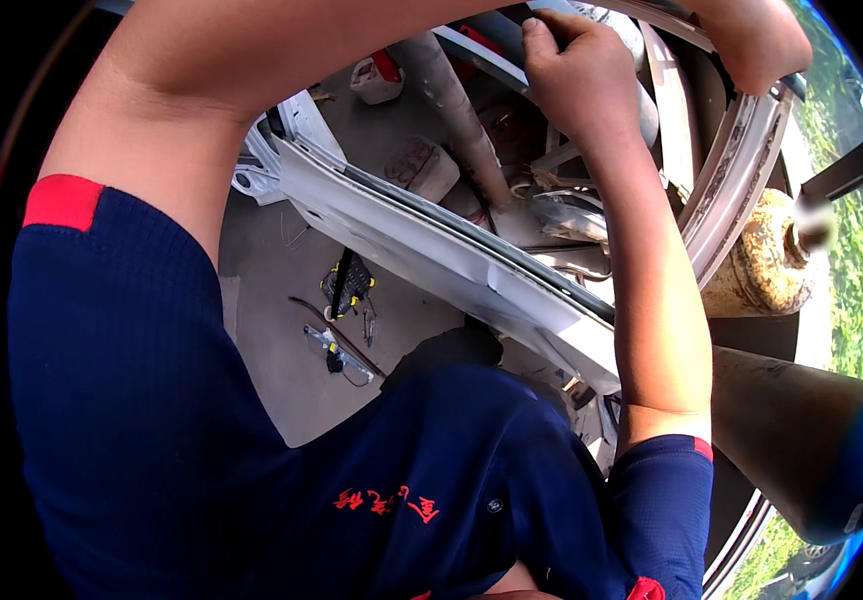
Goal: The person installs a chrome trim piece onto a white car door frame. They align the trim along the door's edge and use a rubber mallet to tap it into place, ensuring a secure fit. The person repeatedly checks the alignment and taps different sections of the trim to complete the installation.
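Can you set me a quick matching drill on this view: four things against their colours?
Things:
1. panel
2. cylinder
3. brick
4. shirt

Colours:
A. navy with red trim
B. white
C. rusty yellow
D. pale grey

Pairs: 1-B, 2-C, 3-D, 4-A

Scattered hand tools (346, 300) on concrete floor (261, 250) — rusty gas cylinder (761, 265), grey brick (421, 165), green foliage (856, 270) beyond.

Below me is a grey concrete floor (271, 270). On it lie a black-and-yellow tool (349, 285), a small clear-handled tool (336, 350) and a pale brick (421, 167).
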Demonstrator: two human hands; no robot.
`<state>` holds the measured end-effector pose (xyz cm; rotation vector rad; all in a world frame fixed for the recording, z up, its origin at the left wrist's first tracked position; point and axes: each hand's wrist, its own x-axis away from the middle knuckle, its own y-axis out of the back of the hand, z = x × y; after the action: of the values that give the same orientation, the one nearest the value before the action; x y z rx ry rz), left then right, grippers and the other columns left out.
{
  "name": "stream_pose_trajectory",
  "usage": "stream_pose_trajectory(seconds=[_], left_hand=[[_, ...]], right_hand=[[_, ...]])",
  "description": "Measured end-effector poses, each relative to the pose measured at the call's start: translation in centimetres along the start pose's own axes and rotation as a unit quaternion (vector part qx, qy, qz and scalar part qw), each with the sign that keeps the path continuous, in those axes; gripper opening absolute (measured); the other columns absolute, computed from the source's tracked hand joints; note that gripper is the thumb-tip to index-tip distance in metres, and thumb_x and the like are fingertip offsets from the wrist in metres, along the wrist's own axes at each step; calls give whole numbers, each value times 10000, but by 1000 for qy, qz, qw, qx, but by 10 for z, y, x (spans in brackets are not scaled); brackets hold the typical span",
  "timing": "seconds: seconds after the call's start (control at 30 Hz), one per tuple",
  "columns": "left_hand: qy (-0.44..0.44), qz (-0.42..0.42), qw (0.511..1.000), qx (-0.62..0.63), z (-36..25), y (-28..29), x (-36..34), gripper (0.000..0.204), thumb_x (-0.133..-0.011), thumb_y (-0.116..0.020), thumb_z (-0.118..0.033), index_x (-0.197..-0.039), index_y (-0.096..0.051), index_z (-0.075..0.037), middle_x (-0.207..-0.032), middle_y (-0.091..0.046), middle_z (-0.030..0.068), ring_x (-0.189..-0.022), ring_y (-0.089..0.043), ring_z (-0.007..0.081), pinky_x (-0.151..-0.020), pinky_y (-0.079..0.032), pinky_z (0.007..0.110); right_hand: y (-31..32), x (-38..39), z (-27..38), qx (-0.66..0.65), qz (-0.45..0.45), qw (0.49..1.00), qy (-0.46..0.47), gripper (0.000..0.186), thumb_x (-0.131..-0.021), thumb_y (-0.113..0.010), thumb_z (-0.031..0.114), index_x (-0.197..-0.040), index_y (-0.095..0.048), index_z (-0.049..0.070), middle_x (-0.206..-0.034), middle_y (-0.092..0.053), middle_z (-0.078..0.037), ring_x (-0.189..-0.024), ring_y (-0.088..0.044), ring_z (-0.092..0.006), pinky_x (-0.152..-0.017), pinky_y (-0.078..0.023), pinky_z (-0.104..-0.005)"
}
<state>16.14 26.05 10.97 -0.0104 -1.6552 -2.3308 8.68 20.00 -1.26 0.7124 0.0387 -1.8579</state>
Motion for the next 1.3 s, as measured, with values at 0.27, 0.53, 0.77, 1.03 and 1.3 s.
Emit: stream_pose_trajectory(seconds=[0.27,0.53,0.77,1.03,1.3], left_hand=[[13,-113,986,123,11,-12,28,345,-793,-673,-229,-1053,-746,-13,-951,-741,186,-904,-716,339,-811,-569,428],[-55,-484,864,129,28,-90,165,252,-799,-675,-107,-1049,-703,-92,-900,-713,64,-854,-700,253,-787,-574,366],[104,-533,817,196,-36,-180,193,378,-727,-736,-143,-1087,-633,-93,-1061,-605,51,-996,-579,250,-947,-487,384],[100,-416,228,875,-33,-203,139,453,-1037,-443,-398,-1244,-560,-12,-987,-661,120,-891,-674,239,-872,-569,409],[135,-480,118,859,-45,-164,131,255,-1035,-449,-267,-969,-551,-43,-728,-573,62,-608,-583,183,-558,-525,357]], right_hand=[[5,0,-14,-77,38,994,-62,357,-965,-605,258,-1196,-707,6,-1033,-742,-230,-1005,-721,-341,-907,-529,-387],[58,64,-2,-73,-5,989,-129,271,-944,-688,80,-1190,-688,-33,-1000,-735,-102,-934,-677,-127,-824,-528,-271],[177,26,1,208,-216,949,94,395,-962,-729,157,-1329,-630,48,-1113,-680,-67,-936,-651,-96,-781,-521,-221],[182,-50,-18,-127,50,990,-22,500,-1028,-617,337,-1384,-580,-11,-1154,-702,-130,-1075,-658,-195,-950,-508,-326],[168,-41,-45,-300,72,949,-57,581,-1024,-517,405,-1403,-538,-35,-1252,-671,-197,-1166,-641,-271,-1045,-480,-386]])
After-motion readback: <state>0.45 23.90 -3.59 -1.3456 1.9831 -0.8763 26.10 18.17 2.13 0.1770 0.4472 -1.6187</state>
